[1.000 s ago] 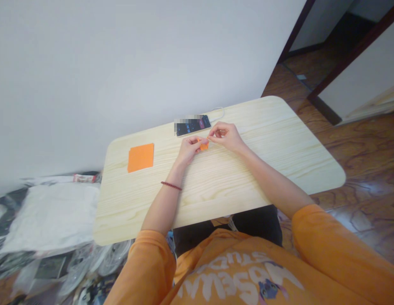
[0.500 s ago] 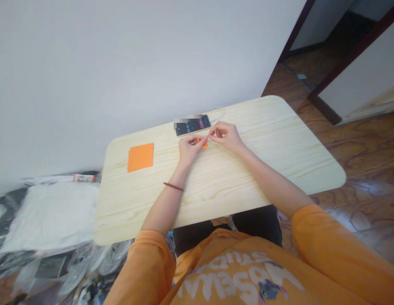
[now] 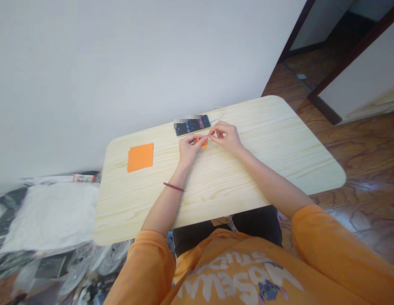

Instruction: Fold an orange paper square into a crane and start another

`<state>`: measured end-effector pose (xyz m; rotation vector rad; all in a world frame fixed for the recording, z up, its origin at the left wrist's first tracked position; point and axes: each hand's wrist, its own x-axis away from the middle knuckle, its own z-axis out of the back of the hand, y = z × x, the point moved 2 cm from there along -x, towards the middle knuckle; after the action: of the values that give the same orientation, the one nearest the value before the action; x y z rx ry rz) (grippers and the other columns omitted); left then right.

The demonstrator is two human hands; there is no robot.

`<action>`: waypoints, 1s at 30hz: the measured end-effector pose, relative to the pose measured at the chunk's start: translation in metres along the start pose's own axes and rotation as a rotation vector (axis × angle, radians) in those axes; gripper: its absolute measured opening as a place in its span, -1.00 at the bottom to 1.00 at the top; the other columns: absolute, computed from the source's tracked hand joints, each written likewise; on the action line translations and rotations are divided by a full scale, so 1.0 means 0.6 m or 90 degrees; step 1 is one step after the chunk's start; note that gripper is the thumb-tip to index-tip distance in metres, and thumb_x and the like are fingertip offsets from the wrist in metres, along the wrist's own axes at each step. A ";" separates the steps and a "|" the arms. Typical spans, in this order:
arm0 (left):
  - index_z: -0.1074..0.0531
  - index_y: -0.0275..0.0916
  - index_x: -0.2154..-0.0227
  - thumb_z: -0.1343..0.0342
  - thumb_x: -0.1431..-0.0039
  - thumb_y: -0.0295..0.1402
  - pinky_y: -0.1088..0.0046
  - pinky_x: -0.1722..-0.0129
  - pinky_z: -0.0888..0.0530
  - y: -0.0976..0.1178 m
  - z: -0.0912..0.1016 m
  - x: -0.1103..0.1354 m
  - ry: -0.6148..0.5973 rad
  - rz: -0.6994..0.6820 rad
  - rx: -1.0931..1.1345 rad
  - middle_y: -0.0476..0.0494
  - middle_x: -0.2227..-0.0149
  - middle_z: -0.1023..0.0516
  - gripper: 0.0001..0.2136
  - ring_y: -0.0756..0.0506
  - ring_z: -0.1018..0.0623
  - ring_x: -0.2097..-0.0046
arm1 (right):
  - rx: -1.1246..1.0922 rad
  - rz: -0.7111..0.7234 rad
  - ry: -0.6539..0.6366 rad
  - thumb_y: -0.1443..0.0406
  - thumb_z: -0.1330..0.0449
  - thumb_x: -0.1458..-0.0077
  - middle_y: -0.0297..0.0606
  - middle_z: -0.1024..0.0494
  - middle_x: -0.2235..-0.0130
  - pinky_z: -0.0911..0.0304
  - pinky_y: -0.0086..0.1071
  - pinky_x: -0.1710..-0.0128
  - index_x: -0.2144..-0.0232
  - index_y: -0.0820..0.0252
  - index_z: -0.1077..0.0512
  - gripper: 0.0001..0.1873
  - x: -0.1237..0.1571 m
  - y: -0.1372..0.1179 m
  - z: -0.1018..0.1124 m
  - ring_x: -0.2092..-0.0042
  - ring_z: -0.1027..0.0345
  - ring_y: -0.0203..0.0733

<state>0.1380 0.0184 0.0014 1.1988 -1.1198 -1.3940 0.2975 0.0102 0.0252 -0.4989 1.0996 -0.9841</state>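
A small folded orange paper piece (image 3: 204, 143) sits between both hands just above the light wooden table (image 3: 279, 156). My left hand (image 3: 189, 149) pinches its left side with closed fingers. My right hand (image 3: 225, 136) pinches its upper right edge, fingers curled together. Most of the paper is hidden by the fingers. A stack of square orange paper sheets (image 3: 140, 157) lies flat on the table well to the left of my left hand.
A dark phone (image 3: 193, 125) with a lit screen lies just behind the hands, a white cable (image 3: 217, 113) running from it. A white wall stands behind the table. Plastic bags and white packages (image 3: 51, 216) lie on the floor at left. Wooden floor lies at right.
The left hand has shifted slightly up and closer to the right hand, covering more of the orange paper piece. The rest stays as it was.
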 end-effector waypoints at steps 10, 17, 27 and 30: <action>-0.59 -0.21 0.49 -0.27 0.03 -0.21 0.49 0.50 -0.24 -0.002 0.009 0.003 0.082 -0.188 -0.119 -0.04 0.53 -0.54 -0.83 0.05 -0.33 0.53 | -0.122 -0.061 0.019 0.30 -0.23 0.08 -0.32 -0.40 0.41 -0.12 -0.47 0.50 0.50 0.24 -0.43 -0.91 0.000 0.003 -0.007 0.47 -0.21 -0.39; -0.58 -0.19 0.43 -0.19 -0.10 -0.26 0.46 0.43 -0.32 0.003 0.022 0.003 0.068 -0.412 -0.293 -0.05 0.50 -0.55 -0.86 0.03 -0.41 0.48 | -0.212 -0.148 0.024 0.22 -0.27 0.11 -0.31 -0.44 0.41 -0.16 -0.49 0.48 0.47 0.24 -0.43 -0.81 -0.001 0.010 -0.006 0.41 -0.29 -0.35; -0.56 -0.22 0.42 -0.14 -0.15 -0.27 0.46 0.38 -0.37 0.006 0.018 0.007 0.045 -0.485 -0.360 -0.09 0.45 -0.58 -0.84 -0.01 -0.51 0.38 | -0.232 -0.220 -0.033 0.19 -0.29 0.15 -0.35 -0.37 0.56 -0.09 -0.47 0.57 0.54 0.29 -0.45 -0.76 -0.003 0.018 -0.008 0.52 -0.17 -0.39; -0.56 -0.22 0.42 -0.14 -0.15 -0.27 0.47 0.39 -0.37 0.006 0.018 0.007 0.042 -0.493 -0.363 -0.09 0.45 -0.58 -0.84 -0.01 -0.51 0.38 | -0.239 -0.236 -0.036 0.19 -0.29 0.17 -0.34 -0.39 0.55 -0.08 -0.47 0.59 0.54 0.29 -0.46 -0.77 -0.004 0.014 -0.007 0.52 -0.16 -0.38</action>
<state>0.1275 0.0145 0.0053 1.2715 -0.1336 -2.0441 0.2967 0.0168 0.0182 -1.0586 1.1689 -1.0762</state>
